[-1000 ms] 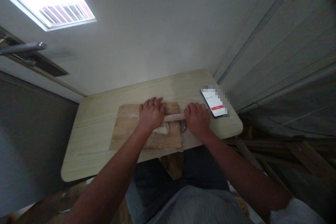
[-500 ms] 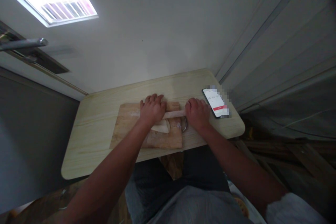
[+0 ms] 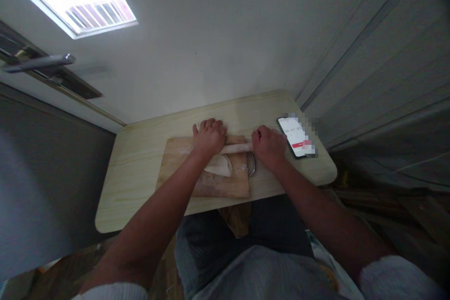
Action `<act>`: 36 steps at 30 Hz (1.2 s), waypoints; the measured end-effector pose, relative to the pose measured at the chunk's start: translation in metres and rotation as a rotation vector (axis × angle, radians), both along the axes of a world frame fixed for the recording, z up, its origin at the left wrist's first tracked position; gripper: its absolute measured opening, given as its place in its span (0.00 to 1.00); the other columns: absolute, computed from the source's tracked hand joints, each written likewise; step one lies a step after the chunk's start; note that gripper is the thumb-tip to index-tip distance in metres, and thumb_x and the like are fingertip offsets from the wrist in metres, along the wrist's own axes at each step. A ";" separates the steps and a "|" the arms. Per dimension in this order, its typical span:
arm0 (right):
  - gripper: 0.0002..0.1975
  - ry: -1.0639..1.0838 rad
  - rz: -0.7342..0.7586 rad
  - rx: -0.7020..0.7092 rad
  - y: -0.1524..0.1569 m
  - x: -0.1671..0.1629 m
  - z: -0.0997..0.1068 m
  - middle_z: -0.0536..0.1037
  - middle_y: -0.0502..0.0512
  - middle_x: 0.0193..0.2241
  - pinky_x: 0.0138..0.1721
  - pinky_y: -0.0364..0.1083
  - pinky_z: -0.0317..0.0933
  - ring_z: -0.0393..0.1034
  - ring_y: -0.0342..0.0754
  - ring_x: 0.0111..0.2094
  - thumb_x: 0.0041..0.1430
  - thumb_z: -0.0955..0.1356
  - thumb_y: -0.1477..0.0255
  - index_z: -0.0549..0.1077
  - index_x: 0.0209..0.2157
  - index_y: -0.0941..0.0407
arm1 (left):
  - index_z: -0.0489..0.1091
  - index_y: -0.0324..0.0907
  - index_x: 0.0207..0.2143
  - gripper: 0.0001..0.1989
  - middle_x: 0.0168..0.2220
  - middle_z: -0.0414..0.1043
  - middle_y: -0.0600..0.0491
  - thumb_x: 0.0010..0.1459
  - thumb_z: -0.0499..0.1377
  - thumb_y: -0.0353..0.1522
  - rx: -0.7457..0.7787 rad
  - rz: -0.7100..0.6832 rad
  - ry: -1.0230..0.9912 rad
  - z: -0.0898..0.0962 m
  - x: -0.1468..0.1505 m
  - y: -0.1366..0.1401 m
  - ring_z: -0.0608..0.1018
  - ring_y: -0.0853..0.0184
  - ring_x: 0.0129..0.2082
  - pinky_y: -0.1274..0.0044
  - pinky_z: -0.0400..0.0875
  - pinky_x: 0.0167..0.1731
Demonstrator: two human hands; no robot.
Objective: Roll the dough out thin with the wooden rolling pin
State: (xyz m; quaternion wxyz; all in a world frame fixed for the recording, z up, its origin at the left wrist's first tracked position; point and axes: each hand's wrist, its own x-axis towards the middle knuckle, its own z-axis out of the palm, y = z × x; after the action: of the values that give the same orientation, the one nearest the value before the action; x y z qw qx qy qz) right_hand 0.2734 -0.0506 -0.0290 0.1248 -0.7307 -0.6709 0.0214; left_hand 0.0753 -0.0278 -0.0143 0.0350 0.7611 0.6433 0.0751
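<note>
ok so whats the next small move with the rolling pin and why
Probably draw the rolling pin back toward the body, over the dough: the pin lies toward the dough's far side, the visible dough spreads on its near side, and the left hand rests on the pin while the right hand grips its end.

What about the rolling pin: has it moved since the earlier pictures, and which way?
Yes, the rolling pin has moved forward, nearer the far edge of the wooden board.
</note>
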 end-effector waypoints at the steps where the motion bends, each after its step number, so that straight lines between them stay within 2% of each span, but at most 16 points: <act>1: 0.18 -0.005 -0.005 -0.014 0.001 0.000 0.001 0.81 0.62 0.36 0.36 0.48 0.48 0.72 0.54 0.37 0.69 0.57 0.65 0.75 0.39 0.57 | 0.68 0.46 0.56 0.22 0.61 0.67 0.44 0.70 0.42 0.43 0.023 -0.010 -0.001 0.000 0.000 0.002 0.67 0.50 0.60 0.47 0.54 0.60; 3: 0.20 -0.015 0.011 -0.060 0.002 0.000 0.005 0.81 0.61 0.34 0.36 0.48 0.49 0.73 0.54 0.36 0.70 0.57 0.62 0.76 0.39 0.57 | 0.70 0.44 0.54 0.22 0.58 0.69 0.43 0.70 0.43 0.42 0.069 -0.025 -0.013 0.000 0.001 0.005 0.69 0.50 0.57 0.50 0.56 0.59; 6: 0.25 -0.018 0.115 -0.143 -0.001 0.002 0.011 0.81 0.59 0.32 0.35 0.47 0.52 0.74 0.53 0.34 0.70 0.56 0.55 0.77 0.36 0.55 | 0.73 0.42 0.48 0.20 0.53 0.73 0.43 0.70 0.46 0.41 0.136 -0.043 -0.077 0.002 0.002 0.011 0.73 0.53 0.53 0.57 0.61 0.56; 10: 0.33 -0.007 0.173 -0.237 -0.012 0.012 0.016 0.81 0.59 0.30 0.31 0.46 0.51 0.74 0.52 0.32 0.68 0.53 0.46 0.77 0.32 0.54 | 0.74 0.41 0.45 0.18 0.46 0.77 0.46 0.70 0.47 0.40 0.259 -0.073 -0.318 0.008 -0.010 0.009 0.75 0.59 0.48 0.67 0.67 0.52; 12: 0.35 0.027 0.126 -0.276 -0.020 0.022 0.018 0.80 0.59 0.29 0.29 0.46 0.49 0.73 0.52 0.31 0.66 0.52 0.44 0.76 0.31 0.54 | 0.73 0.41 0.46 0.18 0.45 0.76 0.46 0.69 0.48 0.40 0.340 -0.024 -0.445 0.010 -0.024 -0.001 0.75 0.61 0.48 0.69 0.68 0.52; 14: 0.36 0.093 0.061 -0.290 -0.030 0.033 0.019 0.79 0.58 0.28 0.27 0.46 0.47 0.72 0.51 0.30 0.66 0.50 0.43 0.75 0.29 0.53 | 0.73 0.40 0.48 0.17 0.45 0.76 0.45 0.68 0.50 0.40 0.372 0.097 -0.504 0.010 -0.039 -0.018 0.75 0.61 0.48 0.68 0.68 0.52; 16: 0.35 0.185 0.006 -0.290 -0.041 0.042 0.021 0.78 0.56 0.26 0.27 0.45 0.47 0.71 0.50 0.30 0.65 0.50 0.42 0.73 0.28 0.53 | 0.73 0.41 0.49 0.17 0.47 0.76 0.46 0.65 0.55 0.41 0.229 0.117 -0.466 0.009 -0.051 -0.037 0.75 0.59 0.50 0.65 0.68 0.54; 19: 0.33 0.329 -0.015 -0.297 -0.058 0.049 0.021 0.76 0.53 0.25 0.27 0.44 0.48 0.69 0.49 0.28 0.65 0.52 0.43 0.70 0.26 0.52 | 0.74 0.44 0.49 0.18 0.54 0.73 0.47 0.59 0.62 0.42 -0.036 -0.037 -0.361 0.009 -0.059 -0.061 0.71 0.57 0.57 0.64 0.63 0.60; 22: 0.31 0.420 0.009 -0.292 -0.071 0.048 0.019 0.75 0.52 0.24 0.26 0.44 0.49 0.69 0.48 0.27 0.65 0.54 0.43 0.68 0.24 0.52 | 0.73 0.47 0.52 0.23 0.57 0.72 0.49 0.54 0.66 0.41 -0.180 -0.110 -0.341 0.014 -0.056 -0.069 0.70 0.57 0.59 0.63 0.60 0.62; 25: 0.30 0.463 0.033 -0.279 -0.080 0.045 0.016 0.73 0.51 0.21 0.27 0.44 0.49 0.68 0.48 0.26 0.64 0.56 0.43 0.67 0.23 0.52 | 0.73 0.46 0.53 0.28 0.54 0.74 0.48 0.48 0.69 0.38 -0.276 -0.081 -0.430 0.021 -0.053 -0.065 0.75 0.57 0.53 0.66 0.68 0.55; 28: 0.29 0.486 0.047 -0.287 -0.086 0.041 0.016 0.72 0.50 0.20 0.27 0.44 0.50 0.68 0.48 0.26 0.64 0.56 0.44 0.65 0.22 0.52 | 0.77 0.45 0.44 0.18 0.43 0.79 0.50 0.49 0.67 0.37 -0.386 -0.072 -0.535 0.027 -0.053 -0.059 0.80 0.60 0.40 0.71 0.74 0.41; 30: 0.29 0.503 0.059 -0.294 -0.089 0.038 0.019 0.72 0.50 0.20 0.27 0.44 0.51 0.68 0.47 0.26 0.64 0.56 0.44 0.64 0.22 0.52 | 0.78 0.44 0.35 0.09 0.33 0.79 0.51 0.53 0.63 0.38 -0.425 -0.065 -0.582 0.029 -0.055 -0.058 0.79 0.62 0.32 0.73 0.72 0.33; 32: 0.29 0.529 0.083 -0.303 -0.093 0.035 0.021 0.71 0.49 0.19 0.28 0.43 0.51 0.67 0.47 0.26 0.64 0.56 0.44 0.64 0.22 0.52 | 0.77 0.43 0.29 0.10 0.27 0.76 0.52 0.54 0.61 0.40 -0.395 -0.007 -0.625 0.029 -0.057 -0.062 0.76 0.64 0.28 0.75 0.69 0.28; 36: 0.29 0.558 0.158 -0.337 -0.101 0.024 0.026 0.70 0.48 0.19 0.28 0.43 0.51 0.66 0.46 0.24 0.65 0.55 0.44 0.65 0.24 0.52 | 0.74 0.41 0.30 0.11 0.27 0.74 0.53 0.55 0.60 0.40 -0.236 0.318 -0.834 0.021 -0.056 -0.081 0.75 0.67 0.26 0.76 0.69 0.26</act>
State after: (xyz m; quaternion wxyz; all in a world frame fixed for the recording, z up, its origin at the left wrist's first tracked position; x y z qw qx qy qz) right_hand 0.2977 -0.1519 -0.0028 0.1791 -0.6527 -0.6525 0.3407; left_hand 0.0188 -0.1089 0.0064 0.3654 0.5484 0.6873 0.3057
